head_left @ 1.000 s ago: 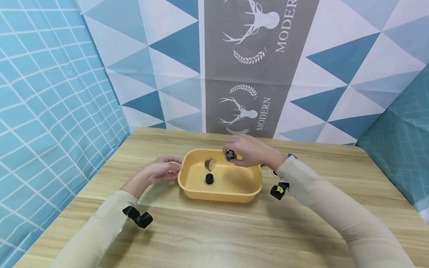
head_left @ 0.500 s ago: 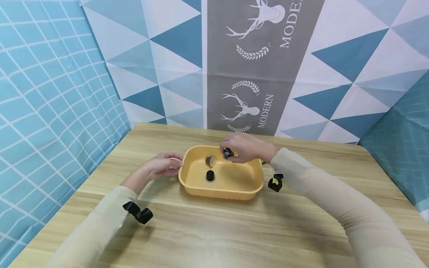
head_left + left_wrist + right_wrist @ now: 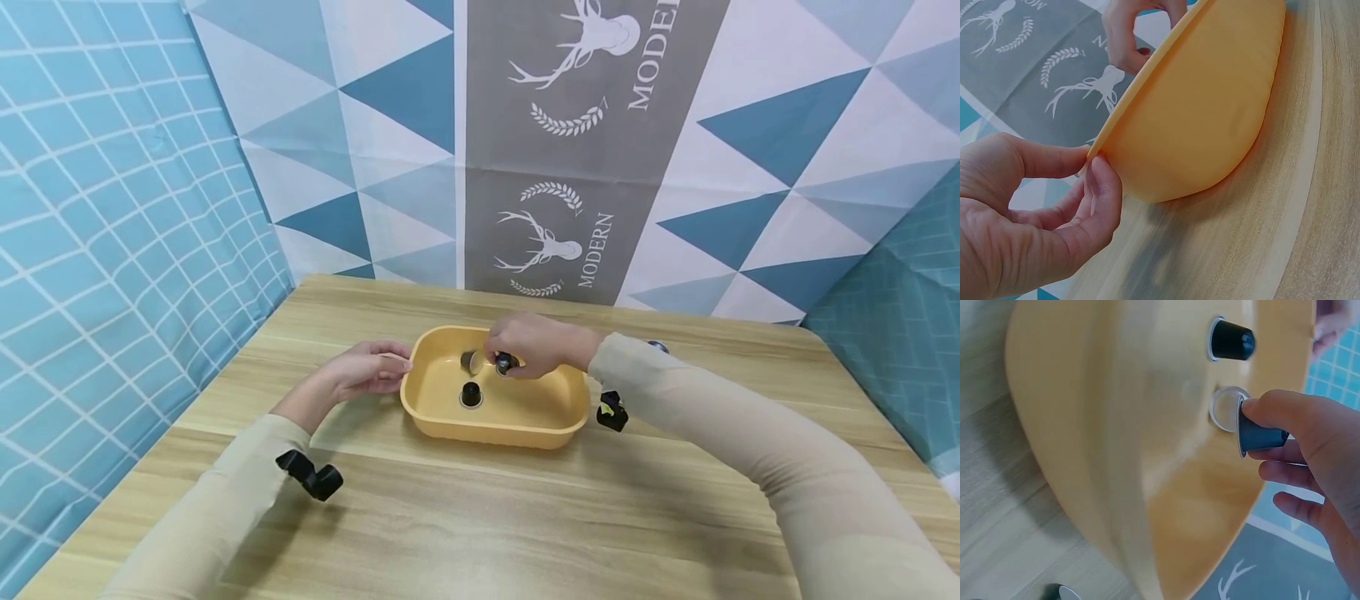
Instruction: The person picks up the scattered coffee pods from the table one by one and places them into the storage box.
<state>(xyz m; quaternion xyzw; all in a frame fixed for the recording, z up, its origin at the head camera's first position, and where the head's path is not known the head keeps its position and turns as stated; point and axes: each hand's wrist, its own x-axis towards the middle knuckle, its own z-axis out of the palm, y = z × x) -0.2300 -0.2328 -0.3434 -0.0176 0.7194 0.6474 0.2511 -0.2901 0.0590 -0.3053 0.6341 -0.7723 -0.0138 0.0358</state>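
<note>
A yellow plastic basin (image 3: 491, 434) stands on the wooden table. My left hand (image 3: 1054, 219) pinches its left rim between thumb and fingers. Over the inside of the basin, my right hand (image 3: 536, 343) holds a dark coffee capsule (image 3: 1260, 434) between thumb and fingers, tilted on its side in the right wrist view. A black coffee capsule (image 3: 470, 394) stands rim down on the basin floor. Behind it lies another capsule (image 3: 468, 362), tipped over with its pale lid showing; in the right wrist view the held capsule partly hides it.
Right of the basin, a small shiny object (image 3: 658, 346) shows behind the right sleeve, mostly hidden. A dark capsule (image 3: 1054, 592) appears on the table at the lower edge of the right wrist view. Patterned cloth (image 3: 555, 167) hangs behind the table.
My right hand has moved left and nearer with its capsule, toward the tipped one. The left hand has stayed at the basin's rim. The head view has shifted slightly.
</note>
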